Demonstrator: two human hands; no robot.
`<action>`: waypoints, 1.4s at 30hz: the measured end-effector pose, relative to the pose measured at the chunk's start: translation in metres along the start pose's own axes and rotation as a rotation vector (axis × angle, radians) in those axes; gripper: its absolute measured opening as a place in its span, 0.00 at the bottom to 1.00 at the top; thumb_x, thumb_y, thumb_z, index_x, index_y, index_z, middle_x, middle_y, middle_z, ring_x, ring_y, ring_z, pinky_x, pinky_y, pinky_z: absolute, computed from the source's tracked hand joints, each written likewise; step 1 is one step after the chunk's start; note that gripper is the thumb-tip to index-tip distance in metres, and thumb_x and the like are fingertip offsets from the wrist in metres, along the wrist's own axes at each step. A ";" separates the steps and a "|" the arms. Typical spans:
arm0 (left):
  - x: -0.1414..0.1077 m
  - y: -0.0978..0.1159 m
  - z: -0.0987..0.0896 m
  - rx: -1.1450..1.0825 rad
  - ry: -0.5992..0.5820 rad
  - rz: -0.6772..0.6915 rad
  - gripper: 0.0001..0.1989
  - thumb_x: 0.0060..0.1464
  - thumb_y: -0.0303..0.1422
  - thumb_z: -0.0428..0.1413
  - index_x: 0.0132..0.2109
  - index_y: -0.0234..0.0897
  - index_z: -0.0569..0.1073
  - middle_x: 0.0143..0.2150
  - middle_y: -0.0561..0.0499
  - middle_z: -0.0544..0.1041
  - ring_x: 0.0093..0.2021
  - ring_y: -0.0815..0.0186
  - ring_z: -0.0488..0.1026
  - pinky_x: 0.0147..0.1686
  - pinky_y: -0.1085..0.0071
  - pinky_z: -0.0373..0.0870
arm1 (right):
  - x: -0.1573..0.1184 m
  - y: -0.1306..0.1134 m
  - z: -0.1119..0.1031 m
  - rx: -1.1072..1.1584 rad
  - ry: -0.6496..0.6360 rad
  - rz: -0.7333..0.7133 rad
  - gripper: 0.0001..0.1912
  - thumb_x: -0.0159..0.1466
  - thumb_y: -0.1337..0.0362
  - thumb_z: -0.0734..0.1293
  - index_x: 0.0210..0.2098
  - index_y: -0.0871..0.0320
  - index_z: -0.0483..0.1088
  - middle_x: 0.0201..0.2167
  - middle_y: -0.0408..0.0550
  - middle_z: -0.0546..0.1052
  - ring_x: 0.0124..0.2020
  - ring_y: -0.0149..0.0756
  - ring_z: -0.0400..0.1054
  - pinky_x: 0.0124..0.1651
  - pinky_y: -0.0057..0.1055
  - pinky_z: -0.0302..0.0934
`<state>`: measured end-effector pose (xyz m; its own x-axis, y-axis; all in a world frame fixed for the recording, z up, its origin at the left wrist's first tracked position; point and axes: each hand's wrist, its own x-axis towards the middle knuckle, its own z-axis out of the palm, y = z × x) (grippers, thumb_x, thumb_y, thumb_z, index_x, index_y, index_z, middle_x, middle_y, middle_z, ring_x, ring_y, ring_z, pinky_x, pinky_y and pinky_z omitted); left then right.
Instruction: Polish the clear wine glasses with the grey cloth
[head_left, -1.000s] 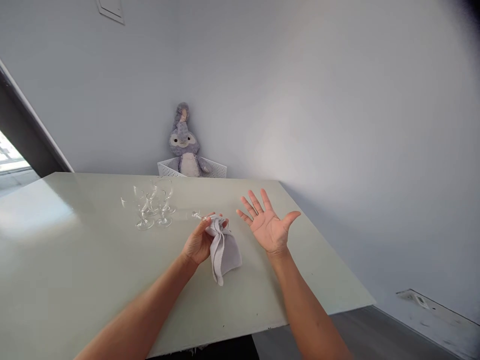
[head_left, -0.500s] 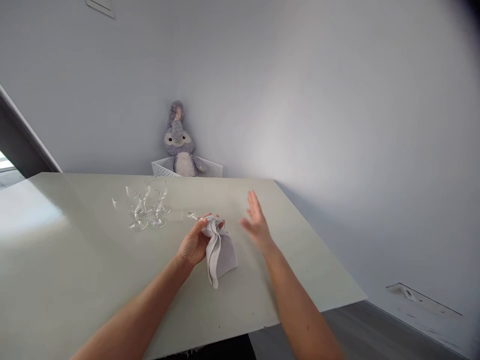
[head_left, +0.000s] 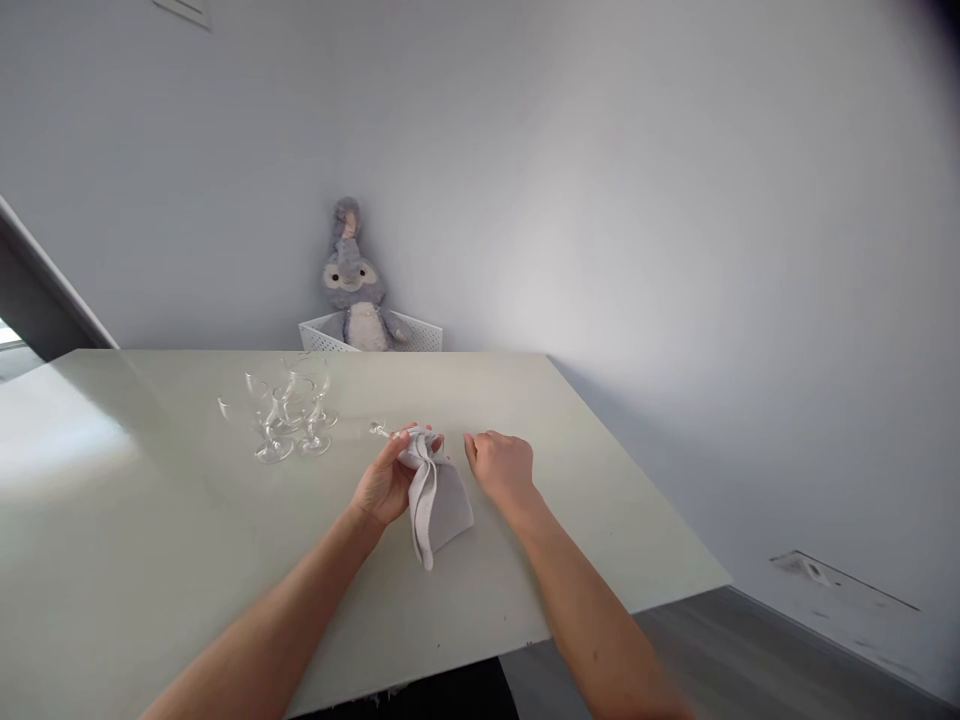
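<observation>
My left hand [head_left: 386, 485] is closed around a light grey cloth [head_left: 442, 505], which hangs down over the front of the fingers. From the left of the grip a clear glass piece [head_left: 377, 429] pokes out, like the stem end of a small glass; the rest is covered by cloth and fingers. To the right, apart from the cloth, my right hand [head_left: 504, 465] is curled into a fist above the table, with nothing visible in it. Several clear stemmed glasses [head_left: 315, 440] stand upright in a cluster left of my left hand.
The pale table [head_left: 172, 560] spreads beneath both hands, its right edge slanting past my right arm. Beyond its far edge, a grey plush toy [head_left: 366, 325] sits in a white perforated basket [head_left: 427, 338] by the wall.
My right hand has gone from spread fingers to a fist and has shifted slightly left. The left hand keeps its hold on the cloth. The view has turned a little.
</observation>
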<state>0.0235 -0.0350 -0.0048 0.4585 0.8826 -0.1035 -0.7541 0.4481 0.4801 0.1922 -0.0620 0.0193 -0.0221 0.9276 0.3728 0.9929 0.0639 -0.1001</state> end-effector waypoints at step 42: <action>-0.001 -0.017 -0.006 0.274 0.010 0.143 0.14 0.49 0.42 0.53 0.39 0.38 0.68 0.36 0.48 0.73 0.36 0.64 0.70 0.41 0.66 0.63 | -0.019 -0.047 0.033 1.315 -0.303 0.072 0.20 0.54 0.63 0.63 0.47 0.52 0.66 0.26 0.41 0.72 0.28 0.34 0.64 0.32 0.31 0.60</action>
<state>0.0328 -0.0426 -0.0178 0.3511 0.9360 -0.0261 -0.6554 0.2656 0.7071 0.1420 -0.0708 -0.0135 -0.1692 0.9769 0.1302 0.1509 0.1563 -0.9761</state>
